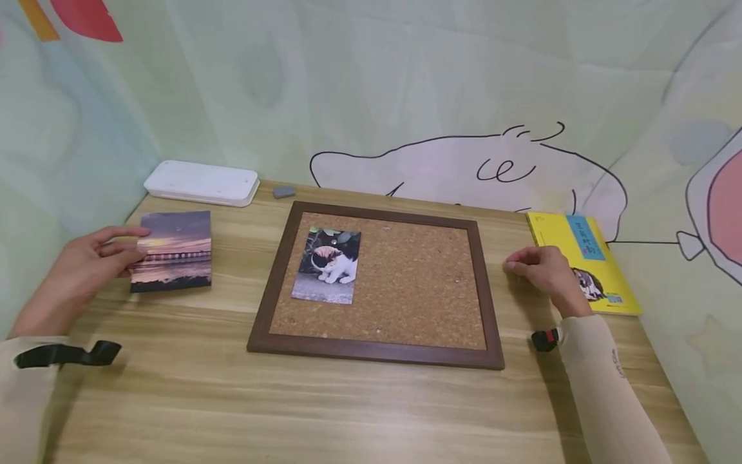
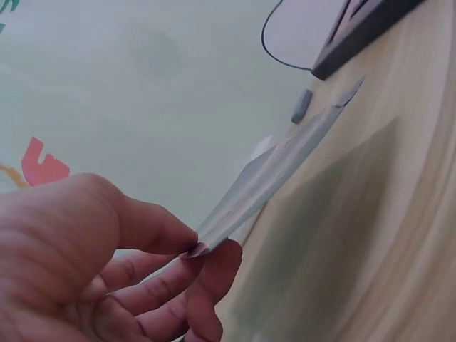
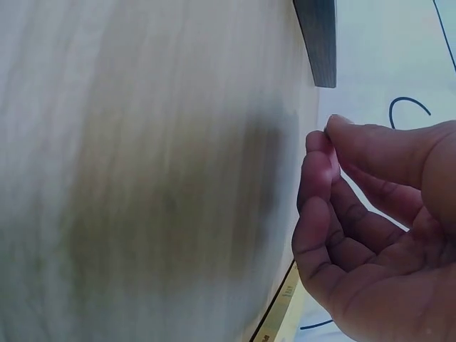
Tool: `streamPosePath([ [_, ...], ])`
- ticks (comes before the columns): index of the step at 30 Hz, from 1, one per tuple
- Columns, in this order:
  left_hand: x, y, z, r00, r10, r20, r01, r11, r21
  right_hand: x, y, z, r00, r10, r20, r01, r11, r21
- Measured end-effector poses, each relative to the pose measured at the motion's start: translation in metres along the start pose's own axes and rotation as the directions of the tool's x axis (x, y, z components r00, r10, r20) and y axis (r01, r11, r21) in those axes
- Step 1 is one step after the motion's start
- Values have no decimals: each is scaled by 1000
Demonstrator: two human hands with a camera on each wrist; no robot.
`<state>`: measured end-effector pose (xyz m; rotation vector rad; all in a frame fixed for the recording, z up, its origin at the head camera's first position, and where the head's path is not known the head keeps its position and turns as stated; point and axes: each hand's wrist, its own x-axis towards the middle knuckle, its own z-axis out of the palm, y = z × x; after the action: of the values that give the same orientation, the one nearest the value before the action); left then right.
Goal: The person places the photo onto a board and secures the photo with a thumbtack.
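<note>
My left hand (image 1: pixel 87 267) pinches the left edge of a sunset photo (image 1: pixel 180 251) between thumb and fingers. In the left wrist view the photo (image 2: pixel 278 171) is tilted above the table, its shadow below. My right hand (image 1: pixel 542 270) hovers between the corkboard's right side and a yellow book. Its fingers are curled, with the thumb tip meeting the index fingertip in the right wrist view; no object shows between them. A framed corkboard (image 1: pixel 417 290) lies in the middle, bearing a cat photo (image 1: pixel 330 267) on its left part, with a small shiny tack (image 1: pixel 333 242) near that photo's top.
Several small tacks dot the cork, one tack (image 1: pixel 459 280) at its right. A white case (image 1: pixel 199 183) and a grey eraser (image 1: pixel 284 192) lie at the back left. The yellow book (image 1: pixel 614 283) lies at the right. A printed curtain (image 1: pixel 406 77) backs the wooden table (image 1: pixel 348 412).
</note>
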<state>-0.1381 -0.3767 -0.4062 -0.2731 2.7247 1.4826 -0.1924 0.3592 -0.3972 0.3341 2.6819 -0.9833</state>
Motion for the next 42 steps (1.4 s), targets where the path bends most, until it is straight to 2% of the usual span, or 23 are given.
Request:
streamPosePath([
  [6,-5,24,8,998,58,40,-60,997,39,-5,-5,1,1000,23,10,-23,1000,11],
  [10,-8,43,14,993,91,81,-93,996,15,-8,-8,0,1000,23,18,-24,999,29],
  [18,-10,79,24,986,99,137,-98,995,-12,-14,-11,-1,1000,4,12,-4,998,66],
  [28,-22,111,48,978,141,154,-143,990,1,-23,-15,2,998,-60,-4,60,994,88],
  [32,-24,123,56,974,138,182,-145,989,27,-28,-18,2,997,-77,-4,77,991,108],
  [39,-28,139,70,967,122,223,-132,991,28,-39,-31,5,991,-129,-31,132,985,113],
  [42,-28,144,77,961,135,241,-143,990,17,-42,-36,8,988,-150,-34,154,980,125],
])
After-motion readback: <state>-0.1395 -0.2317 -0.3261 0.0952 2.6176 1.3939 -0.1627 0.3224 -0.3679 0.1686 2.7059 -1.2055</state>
